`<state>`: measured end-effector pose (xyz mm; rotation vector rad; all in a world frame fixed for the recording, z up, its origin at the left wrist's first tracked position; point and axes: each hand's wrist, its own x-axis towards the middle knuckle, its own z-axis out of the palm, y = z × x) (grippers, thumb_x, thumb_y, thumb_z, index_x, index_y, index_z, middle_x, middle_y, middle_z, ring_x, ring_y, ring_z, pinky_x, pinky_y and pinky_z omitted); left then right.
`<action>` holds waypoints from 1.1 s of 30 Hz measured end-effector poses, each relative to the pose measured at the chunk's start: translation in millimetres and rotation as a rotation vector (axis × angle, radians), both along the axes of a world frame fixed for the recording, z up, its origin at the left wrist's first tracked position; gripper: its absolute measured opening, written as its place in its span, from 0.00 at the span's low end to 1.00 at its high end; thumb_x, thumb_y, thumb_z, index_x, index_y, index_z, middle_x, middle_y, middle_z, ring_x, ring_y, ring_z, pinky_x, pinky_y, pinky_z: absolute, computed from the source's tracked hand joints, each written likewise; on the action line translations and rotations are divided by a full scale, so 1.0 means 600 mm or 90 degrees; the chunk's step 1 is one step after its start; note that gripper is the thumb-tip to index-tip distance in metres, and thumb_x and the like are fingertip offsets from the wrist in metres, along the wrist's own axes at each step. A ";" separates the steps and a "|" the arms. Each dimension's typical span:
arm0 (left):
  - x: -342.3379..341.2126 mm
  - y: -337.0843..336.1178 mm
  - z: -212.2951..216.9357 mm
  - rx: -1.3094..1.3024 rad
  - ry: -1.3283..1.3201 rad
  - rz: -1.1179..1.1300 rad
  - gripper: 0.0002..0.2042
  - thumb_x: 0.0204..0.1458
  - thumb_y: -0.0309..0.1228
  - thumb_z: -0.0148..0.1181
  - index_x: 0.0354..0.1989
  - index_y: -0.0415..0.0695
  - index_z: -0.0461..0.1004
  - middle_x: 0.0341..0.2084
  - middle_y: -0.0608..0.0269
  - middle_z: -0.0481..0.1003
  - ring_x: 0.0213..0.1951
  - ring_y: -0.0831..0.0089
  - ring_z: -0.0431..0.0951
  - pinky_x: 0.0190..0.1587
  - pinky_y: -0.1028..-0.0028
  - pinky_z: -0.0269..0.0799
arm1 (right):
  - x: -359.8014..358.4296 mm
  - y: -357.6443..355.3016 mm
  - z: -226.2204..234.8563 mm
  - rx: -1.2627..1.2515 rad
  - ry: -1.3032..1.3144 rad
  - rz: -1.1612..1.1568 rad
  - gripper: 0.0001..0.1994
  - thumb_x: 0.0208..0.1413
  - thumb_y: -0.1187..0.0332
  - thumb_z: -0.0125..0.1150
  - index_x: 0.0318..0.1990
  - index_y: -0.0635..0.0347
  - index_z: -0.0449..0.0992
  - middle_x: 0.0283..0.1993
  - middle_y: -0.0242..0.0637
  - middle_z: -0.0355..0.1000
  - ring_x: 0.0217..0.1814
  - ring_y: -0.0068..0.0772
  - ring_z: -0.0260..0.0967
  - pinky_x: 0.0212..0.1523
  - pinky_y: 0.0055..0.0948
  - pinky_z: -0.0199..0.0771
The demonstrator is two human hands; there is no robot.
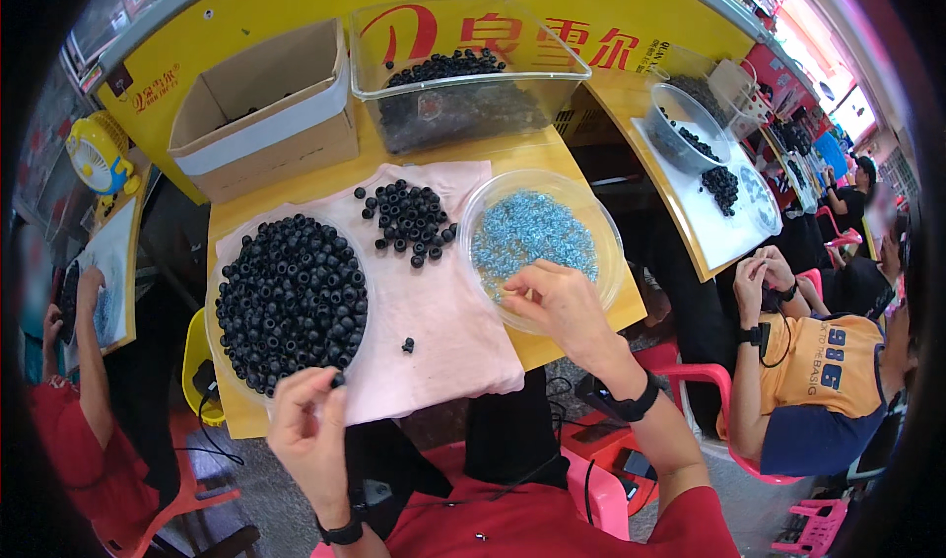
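Between the thumb and forefinger of my left hand (pixel 307 425) is a small black cap-like piece (pixel 338 380). That hand is just off the near edge of a round tray heaped with black hollow pieces (pixel 291 302). My right hand (pixel 562 307) reaches over the near side of a round clear tray (pixel 613 252) of small, shiny light-blue pieces (pixel 532 233). Its thumb and fingers are pinched together, and whatever they hold is too small to make out. A loose pile of black pieces (pixel 406 218) lies between the trays on a pink cloth (pixel 434 331), with a couple more pieces (pixel 408 345) nearer me.
Behind the trays stand an open cardboard box (pixel 266 139) and a clear plastic bin (pixel 473 114) of black pieces, against a yellow panel. A yellow basket (pixel 200 371) sits left of the table. People work at tables on both sides; a clear tub (pixel 687 129) stands on the right one.
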<state>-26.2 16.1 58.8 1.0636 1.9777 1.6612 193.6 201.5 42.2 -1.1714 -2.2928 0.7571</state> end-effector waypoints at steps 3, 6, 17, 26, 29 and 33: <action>0.035 -0.002 -0.015 0.012 -0.169 -0.089 0.09 0.48 0.15 0.60 0.39 0.34 0.76 0.39 0.60 0.74 0.40 0.77 0.73 0.44 0.81 0.68 | -0.006 0.002 -0.007 -0.001 -0.003 -0.012 0.07 0.47 0.67 0.64 0.31 0.61 0.76 0.30 0.40 0.73 0.30 0.43 0.73 0.31 0.36 0.72; 0.070 0.004 -0.022 0.028 -0.318 -0.149 0.09 0.50 0.14 0.57 0.40 0.34 0.74 0.39 0.61 0.74 0.36 0.78 0.76 0.41 0.81 0.72 | -0.005 0.009 -0.011 0.027 -0.015 0.015 0.06 0.46 0.70 0.62 0.31 0.61 0.76 0.29 0.40 0.72 0.31 0.43 0.73 0.31 0.37 0.72; 0.093 0.004 -0.054 -0.018 -0.445 -0.241 0.09 0.51 0.16 0.58 0.42 0.34 0.74 0.37 0.62 0.75 0.39 0.78 0.76 0.43 0.80 0.72 | 0.020 0.012 0.000 -0.004 0.038 -0.017 0.05 0.44 0.77 0.59 0.30 0.66 0.72 0.30 0.46 0.73 0.32 0.46 0.73 0.31 0.35 0.73; 0.086 0.008 -0.064 -0.022 -0.482 -0.232 0.09 0.53 0.19 0.58 0.43 0.35 0.73 0.35 0.61 0.76 0.37 0.77 0.77 0.42 0.79 0.73 | 0.033 0.011 0.005 -0.054 0.095 0.009 0.04 0.50 0.76 0.61 0.34 0.66 0.75 0.30 0.35 0.73 0.30 0.25 0.71 0.30 0.24 0.72; 0.087 0.011 -0.061 -0.032 -0.494 -0.220 0.09 0.54 0.19 0.57 0.44 0.35 0.74 0.35 0.61 0.76 0.37 0.77 0.76 0.42 0.79 0.73 | 0.037 0.012 0.010 -0.069 0.111 0.007 0.05 0.50 0.76 0.62 0.34 0.65 0.76 0.32 0.36 0.73 0.31 0.25 0.71 0.30 0.25 0.72; 0.084 0.016 -0.058 -0.045 -0.486 -0.222 0.09 0.54 0.20 0.57 0.44 0.35 0.74 0.35 0.62 0.75 0.36 0.78 0.76 0.42 0.79 0.72 | 0.040 0.016 0.017 0.009 0.032 -0.014 0.05 0.48 0.75 0.64 0.34 0.63 0.77 0.32 0.37 0.73 0.31 0.33 0.72 0.31 0.28 0.71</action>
